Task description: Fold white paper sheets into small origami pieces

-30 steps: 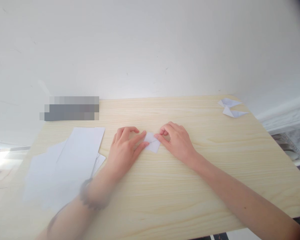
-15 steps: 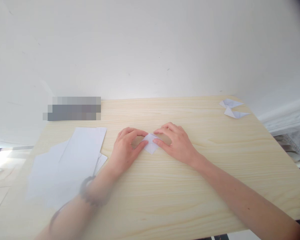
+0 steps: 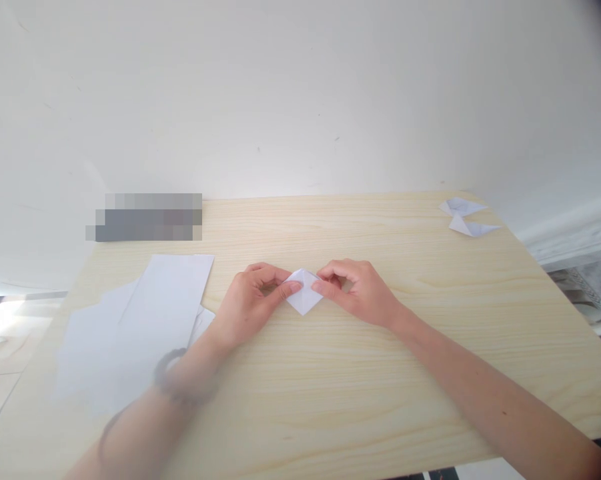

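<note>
A small folded piece of white paper [image 3: 303, 300], diamond-shaped with a crease down its middle, is held between both hands over the middle of the table. My left hand [image 3: 257, 297] pinches its left corner, thumb on top and fingers behind. On the opposite corner, my right hand [image 3: 355, 290] grips with thumb in front and curled fingers behind. The paper's lower point faces me. Its back side and the fingertips behind it are hidden.
Loose white paper sheets [image 3: 165, 300] lie in an overlapping pile at the left, partly beneath my left forearm. Two folded paper shapes [image 3: 465, 219] rest at the far right corner of the wooden table [image 3: 330, 393]. A blurred-out dark object [image 3: 147, 220] stands at the back left, by the wall.
The right fingers have curled in from a looser spread to grip the paper's right corner. Both thumbs sit further onto the paper, and it has shifted slightly toward me.
</note>
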The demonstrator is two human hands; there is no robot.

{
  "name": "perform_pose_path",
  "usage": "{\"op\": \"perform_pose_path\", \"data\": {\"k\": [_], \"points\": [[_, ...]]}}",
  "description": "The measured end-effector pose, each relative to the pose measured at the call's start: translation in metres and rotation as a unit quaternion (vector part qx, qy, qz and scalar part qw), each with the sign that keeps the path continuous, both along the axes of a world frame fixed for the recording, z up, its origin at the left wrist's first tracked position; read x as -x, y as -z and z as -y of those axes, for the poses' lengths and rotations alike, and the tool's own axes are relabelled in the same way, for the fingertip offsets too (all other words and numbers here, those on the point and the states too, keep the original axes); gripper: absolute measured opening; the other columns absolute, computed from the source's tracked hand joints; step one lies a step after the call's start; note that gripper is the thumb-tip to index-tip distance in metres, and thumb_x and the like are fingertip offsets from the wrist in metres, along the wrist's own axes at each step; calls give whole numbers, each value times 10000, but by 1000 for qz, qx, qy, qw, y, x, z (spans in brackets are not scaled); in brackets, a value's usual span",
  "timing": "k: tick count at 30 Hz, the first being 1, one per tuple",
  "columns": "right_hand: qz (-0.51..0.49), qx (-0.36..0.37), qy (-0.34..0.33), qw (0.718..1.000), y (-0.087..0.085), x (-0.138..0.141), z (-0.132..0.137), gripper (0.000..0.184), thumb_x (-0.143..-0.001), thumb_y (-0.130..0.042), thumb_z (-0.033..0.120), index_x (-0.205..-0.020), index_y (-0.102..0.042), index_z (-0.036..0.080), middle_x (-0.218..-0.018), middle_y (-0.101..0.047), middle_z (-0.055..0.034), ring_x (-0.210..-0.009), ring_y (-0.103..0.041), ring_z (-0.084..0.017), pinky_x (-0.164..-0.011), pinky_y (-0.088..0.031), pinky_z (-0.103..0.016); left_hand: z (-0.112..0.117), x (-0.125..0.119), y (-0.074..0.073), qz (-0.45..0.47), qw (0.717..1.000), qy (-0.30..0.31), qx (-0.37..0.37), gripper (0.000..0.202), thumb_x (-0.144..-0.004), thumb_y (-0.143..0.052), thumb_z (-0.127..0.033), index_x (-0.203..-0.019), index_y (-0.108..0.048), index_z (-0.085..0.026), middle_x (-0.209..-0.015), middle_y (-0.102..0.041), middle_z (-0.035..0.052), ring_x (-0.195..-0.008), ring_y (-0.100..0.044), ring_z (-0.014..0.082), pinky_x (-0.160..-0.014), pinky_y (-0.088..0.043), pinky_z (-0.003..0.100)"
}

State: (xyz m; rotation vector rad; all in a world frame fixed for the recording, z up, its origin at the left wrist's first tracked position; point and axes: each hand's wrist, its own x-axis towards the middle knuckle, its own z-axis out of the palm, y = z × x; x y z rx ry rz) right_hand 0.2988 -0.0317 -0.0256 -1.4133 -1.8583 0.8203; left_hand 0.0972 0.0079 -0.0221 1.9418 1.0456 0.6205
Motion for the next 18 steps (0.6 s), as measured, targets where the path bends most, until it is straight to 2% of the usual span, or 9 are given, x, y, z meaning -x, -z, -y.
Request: {"op": "perform_pose_path", "data": {"k": [3,7,10,13,18], "points": [[15,-12,-16,1000,-1,-1,0,283,-837,-500,377,-658,-577,171,-602,-551,6,-567,-464,-93,-529,-358,-221,0,-1,0,-5,1000,15,1,258,-822,-533,-418,-756,-677,-214,-765,-683,19,-808,-579,183,-801,-455,348],[-8,5,-14,1000,-1,-2,1,285,-835,-503,371,-644,-557,166,-582,-519,16,-533,-427,-82,-489,-323,-215,1,-2,2,-23,999,28,-18,212,-811,-551,-399,-742,-665,-234,-677,-664,-31,-709,-551,146,-934,-368,374],[-29,24,-13,999,0,-2,2,285,-832,-505,376,-643,-547,166,-557,-485,29,-492,-379,-70,-455,-292,-211,1,-2,1,-44,997,49,-38,233,-806,-552,-403,-688,-641,-222,-535,-547,-69,-554,-461,99,-975,-328,360],[-30,28,-27,999,-1,-1,3,280,-825,-518,373,-636,-545,168,-559,-490,29,-495,-383,-69,-458,-296,-209,1,-2,-1,-53,994,77,-56,284,-832,-513,-360,-608,-583,-200,-485,-430,-79,-496,-376,80,-982,-322,353],[-17,24,-54,998,-2,0,4,288,-826,-516,363,-616,-541,168,-565,-504,26,-509,-393,-71,-477,-306,-212,1,0,-4,-47,991,111,-61,267,-847,-483,-318,-622,-556,-196,-542,-459,-39,-619,-439,123,-844,-409,325]]}}
